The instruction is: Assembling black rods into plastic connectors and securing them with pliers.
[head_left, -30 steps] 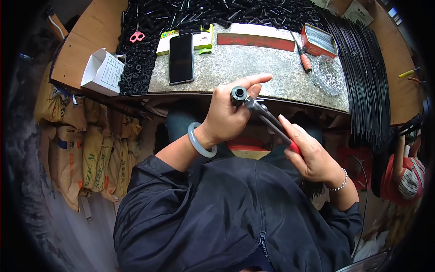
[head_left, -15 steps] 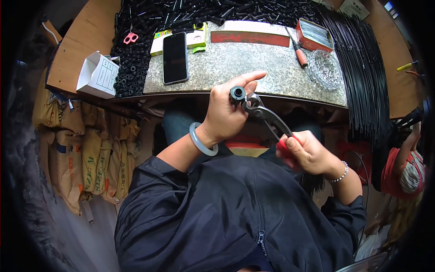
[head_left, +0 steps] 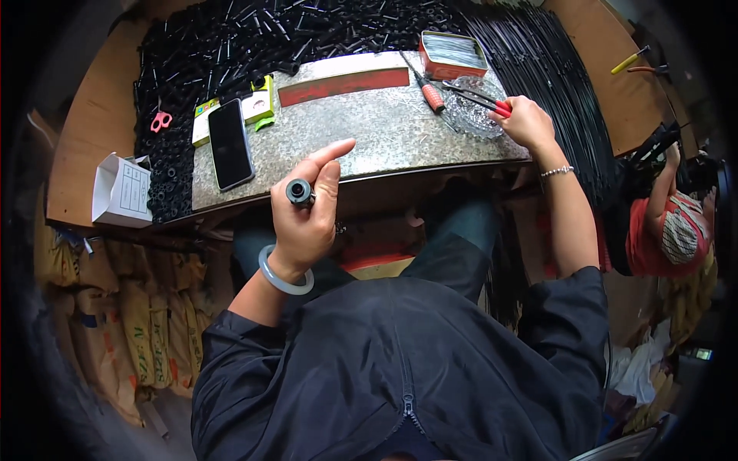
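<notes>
My left hand [head_left: 301, 227] grips a black tubular part [head_left: 299, 191], its round hollow end facing up. The index finger points out and up to the right, and the rest of the part is hidden in the palm. Stretched out to the right, my right hand [head_left: 530, 127] is closed on the red handles of dark pliers [head_left: 503, 108]. Their jaws reach over a clear glass dish [head_left: 470, 123] holding small shiny pieces, too small to make out. Beside the dish lies a tool with a red ribbed handle [head_left: 433, 97].
A red tin [head_left: 453, 71] stands behind the dish. Black parts [head_left: 307, 31] heap along the back; black rods [head_left: 565, 100] lie right. A phone [head_left: 230, 146], pink scissors [head_left: 161, 121] and a white box [head_left: 125, 190] sit left. Another person [head_left: 669, 230] is at far right.
The pliers have left the part in my left hand and moved right and forward to the glass dish. My left hand still holds the black part. The whole view has shifted.
</notes>
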Motion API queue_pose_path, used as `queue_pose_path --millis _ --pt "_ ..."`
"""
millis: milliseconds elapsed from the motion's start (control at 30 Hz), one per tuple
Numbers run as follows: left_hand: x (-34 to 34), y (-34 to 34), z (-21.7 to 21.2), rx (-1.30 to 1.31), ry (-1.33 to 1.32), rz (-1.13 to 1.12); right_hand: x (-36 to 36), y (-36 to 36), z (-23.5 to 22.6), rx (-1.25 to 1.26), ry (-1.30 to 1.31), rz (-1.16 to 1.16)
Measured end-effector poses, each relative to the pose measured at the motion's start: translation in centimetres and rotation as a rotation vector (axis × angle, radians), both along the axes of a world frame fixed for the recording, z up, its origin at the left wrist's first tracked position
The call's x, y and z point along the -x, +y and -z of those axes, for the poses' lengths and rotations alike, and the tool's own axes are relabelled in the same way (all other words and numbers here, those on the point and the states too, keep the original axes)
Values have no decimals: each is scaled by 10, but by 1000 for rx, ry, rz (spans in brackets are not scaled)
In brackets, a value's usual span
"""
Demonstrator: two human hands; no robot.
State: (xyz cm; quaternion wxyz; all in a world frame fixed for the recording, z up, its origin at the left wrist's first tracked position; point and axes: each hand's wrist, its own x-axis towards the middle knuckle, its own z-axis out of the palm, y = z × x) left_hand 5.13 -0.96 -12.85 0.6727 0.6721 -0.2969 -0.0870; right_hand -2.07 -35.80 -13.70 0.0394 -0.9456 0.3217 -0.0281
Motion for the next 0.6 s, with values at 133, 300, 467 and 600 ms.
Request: queue_pose_path --millis 133,300,467,600 --pt "0 0 0 6 -77 20 -14 4 -3 -31 92 56" --pt "2 -6 -6 -8 -87 34 -8 -7 5 52 54 28" --pt "3 -5 -13 -24 -50 16 0 0 7 135 -250 -100" --pt "4 -6 -7 -13 -136 39 1 68 -4 -634 -698 -393"
